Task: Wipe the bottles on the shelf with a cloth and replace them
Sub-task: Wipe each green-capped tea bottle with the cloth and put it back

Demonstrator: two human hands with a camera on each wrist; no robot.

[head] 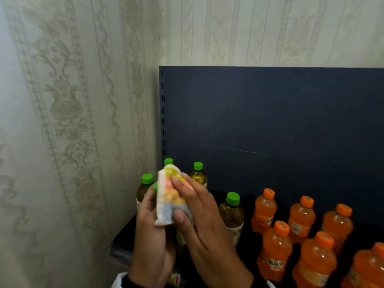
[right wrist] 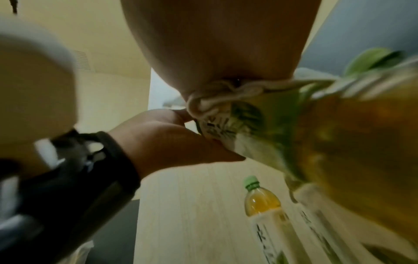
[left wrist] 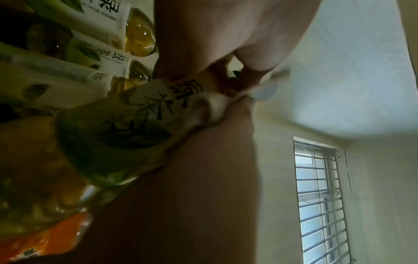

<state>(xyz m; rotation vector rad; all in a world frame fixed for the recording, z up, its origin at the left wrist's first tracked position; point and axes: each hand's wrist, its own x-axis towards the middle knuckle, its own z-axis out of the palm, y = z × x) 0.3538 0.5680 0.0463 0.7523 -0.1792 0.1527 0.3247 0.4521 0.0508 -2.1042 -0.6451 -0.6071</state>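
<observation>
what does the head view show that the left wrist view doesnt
Only the head view shows the orange bottles in rows, the dark shelf back panel and the right hand pressing the cloth. Only the left wrist view shows a barred window and the printed label of the held tea bottle. Both show the left hand gripping that bottle, and the cloth.

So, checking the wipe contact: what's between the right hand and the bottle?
The cloth, under the right hand against the bottle; head and right wrist views.
</observation>
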